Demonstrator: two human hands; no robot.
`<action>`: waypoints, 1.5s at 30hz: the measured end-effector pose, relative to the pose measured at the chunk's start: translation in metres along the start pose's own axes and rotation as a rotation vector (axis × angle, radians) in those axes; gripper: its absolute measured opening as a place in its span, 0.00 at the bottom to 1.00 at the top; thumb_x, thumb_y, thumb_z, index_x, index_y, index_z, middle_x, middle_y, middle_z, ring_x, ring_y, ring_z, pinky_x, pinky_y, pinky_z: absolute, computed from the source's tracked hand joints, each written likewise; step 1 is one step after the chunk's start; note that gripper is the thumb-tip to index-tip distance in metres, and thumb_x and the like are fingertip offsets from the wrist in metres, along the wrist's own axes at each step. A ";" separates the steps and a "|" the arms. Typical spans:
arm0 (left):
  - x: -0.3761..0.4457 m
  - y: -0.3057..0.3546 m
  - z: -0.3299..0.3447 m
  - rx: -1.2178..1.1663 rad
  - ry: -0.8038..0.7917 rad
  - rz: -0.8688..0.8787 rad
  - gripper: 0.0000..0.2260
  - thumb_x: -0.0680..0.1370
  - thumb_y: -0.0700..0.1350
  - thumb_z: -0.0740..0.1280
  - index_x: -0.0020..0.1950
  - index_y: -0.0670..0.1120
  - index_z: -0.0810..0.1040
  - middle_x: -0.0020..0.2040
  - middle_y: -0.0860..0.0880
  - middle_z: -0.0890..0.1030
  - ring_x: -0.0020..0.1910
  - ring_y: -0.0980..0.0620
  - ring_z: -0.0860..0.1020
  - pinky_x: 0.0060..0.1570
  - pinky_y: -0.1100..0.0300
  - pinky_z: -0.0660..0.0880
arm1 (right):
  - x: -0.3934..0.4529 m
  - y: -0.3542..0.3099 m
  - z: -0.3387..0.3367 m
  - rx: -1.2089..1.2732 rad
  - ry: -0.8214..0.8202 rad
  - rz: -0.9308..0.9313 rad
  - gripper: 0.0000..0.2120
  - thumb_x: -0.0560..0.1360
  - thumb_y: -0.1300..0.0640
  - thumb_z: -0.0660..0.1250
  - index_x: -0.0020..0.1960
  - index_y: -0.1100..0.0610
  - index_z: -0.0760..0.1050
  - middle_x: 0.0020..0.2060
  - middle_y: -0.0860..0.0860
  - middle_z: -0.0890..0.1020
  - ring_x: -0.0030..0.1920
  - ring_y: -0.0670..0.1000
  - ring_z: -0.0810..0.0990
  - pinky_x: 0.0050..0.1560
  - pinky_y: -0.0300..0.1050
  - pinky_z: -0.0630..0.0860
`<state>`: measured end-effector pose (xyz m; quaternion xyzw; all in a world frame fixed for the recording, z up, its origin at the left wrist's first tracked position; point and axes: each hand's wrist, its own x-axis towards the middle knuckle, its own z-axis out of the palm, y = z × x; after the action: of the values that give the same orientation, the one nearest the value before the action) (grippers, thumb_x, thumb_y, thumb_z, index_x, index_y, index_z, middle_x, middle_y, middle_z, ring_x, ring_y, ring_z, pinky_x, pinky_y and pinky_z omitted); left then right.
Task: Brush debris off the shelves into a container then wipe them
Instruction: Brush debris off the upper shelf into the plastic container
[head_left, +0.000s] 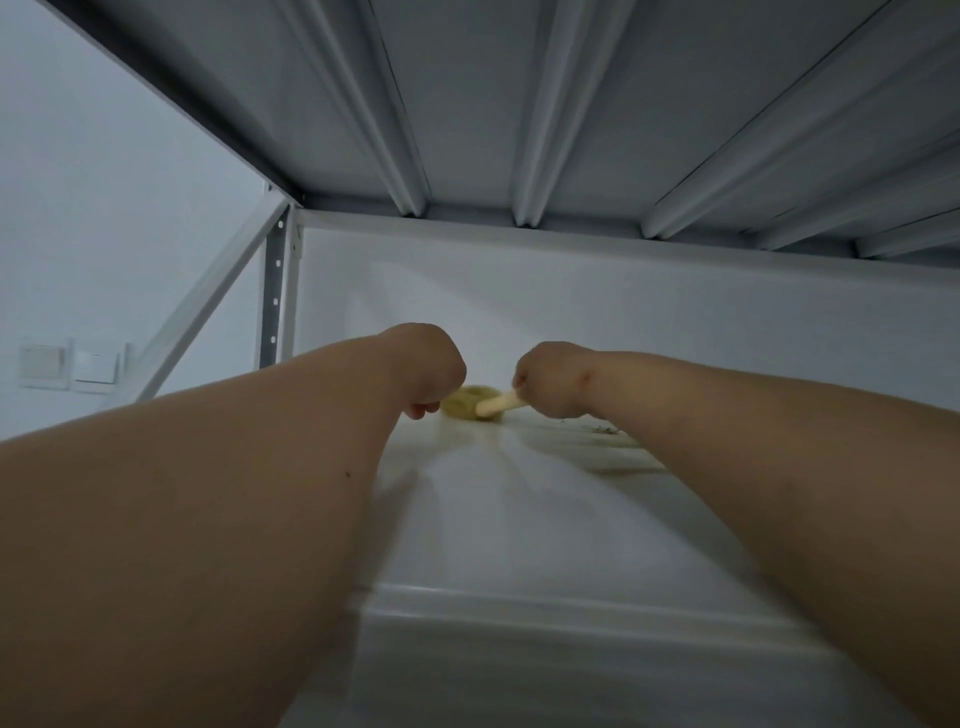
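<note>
a: still the brushing step? right hand (545, 382) gripping brush (480, 404) handle, bristles on shelf (519, 519), far back at 12 o'clock.

b: yes. left hand (434, 374) curled, contents not visible. next: sweeping debris (602, 429), at 3 o'clock of brush; container unseen.

The single head-worn view looks forward, close in and level along a white shelf (519, 519), beneath the ribbed upper shelf (467, 104).

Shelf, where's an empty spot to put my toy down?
The shelf is bare between the two forearms, from its front edge back toward the brush. It's crowded deep in, around the left hand, right hand, and debris.
</note>
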<state>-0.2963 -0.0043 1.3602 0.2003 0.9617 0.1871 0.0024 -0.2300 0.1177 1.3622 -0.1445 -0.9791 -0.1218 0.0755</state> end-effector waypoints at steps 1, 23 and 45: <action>0.001 0.000 0.001 -0.050 0.002 0.005 0.17 0.83 0.39 0.55 0.34 0.40 0.71 0.37 0.49 0.75 0.36 0.55 0.72 0.41 0.63 0.68 | -0.002 0.007 -0.001 -0.064 -0.010 0.017 0.13 0.82 0.60 0.54 0.62 0.61 0.74 0.56 0.57 0.77 0.44 0.54 0.75 0.39 0.40 0.70; -0.030 0.005 0.009 -0.103 0.046 0.031 0.16 0.83 0.41 0.53 0.38 0.41 0.71 0.42 0.49 0.79 0.32 0.54 0.74 0.32 0.64 0.66 | -0.022 0.054 -0.014 0.084 0.161 0.173 0.11 0.76 0.59 0.60 0.35 0.59 0.70 0.38 0.55 0.75 0.34 0.52 0.71 0.33 0.43 0.67; -0.026 0.011 0.011 -0.085 0.075 -0.013 0.19 0.83 0.41 0.54 0.35 0.40 0.73 0.37 0.48 0.79 0.33 0.53 0.75 0.41 0.61 0.71 | -0.085 0.091 -0.040 0.070 0.269 0.385 0.11 0.73 0.63 0.61 0.32 0.58 0.67 0.32 0.52 0.68 0.30 0.52 0.67 0.29 0.42 0.63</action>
<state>-0.2673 -0.0016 1.3519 0.1867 0.9536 0.2350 -0.0238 -0.1178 0.1697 1.4046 -0.3081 -0.9183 -0.0891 0.2322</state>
